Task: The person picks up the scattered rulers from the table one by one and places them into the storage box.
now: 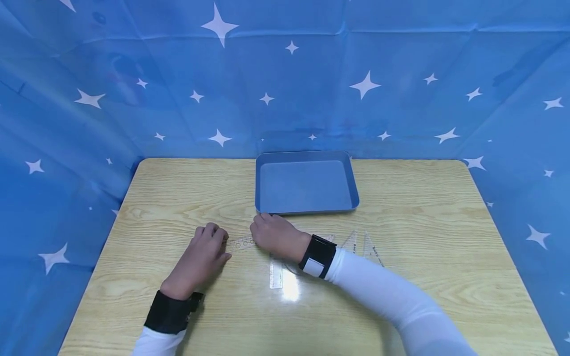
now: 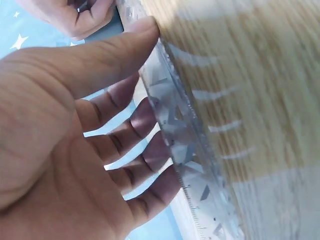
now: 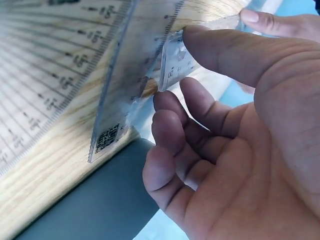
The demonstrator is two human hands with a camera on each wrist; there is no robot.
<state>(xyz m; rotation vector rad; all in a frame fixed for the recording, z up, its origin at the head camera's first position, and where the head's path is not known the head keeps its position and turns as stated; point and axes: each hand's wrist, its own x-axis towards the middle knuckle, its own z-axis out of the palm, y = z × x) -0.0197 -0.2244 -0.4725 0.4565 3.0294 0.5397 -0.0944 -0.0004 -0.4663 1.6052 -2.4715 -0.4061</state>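
Both hands are at a clear plastic ruler in front of the tray. My left hand pinches its left end; in the left wrist view the thumb lies on one side of the ruler and the fingertips on the other. At the other end my right hand holds it between thumb and curled fingers, the ruler's corner showing under the thumb in the right wrist view. Beside that corner are a clear protractor and a clear straight-edged piece with a printed square code.
A blue-grey tray stands at the table's back edge, just beyond the right hand. Another clear ruler lies on the wooden table. Two clear set squares, one left of the other, lie partly behind the right forearm.
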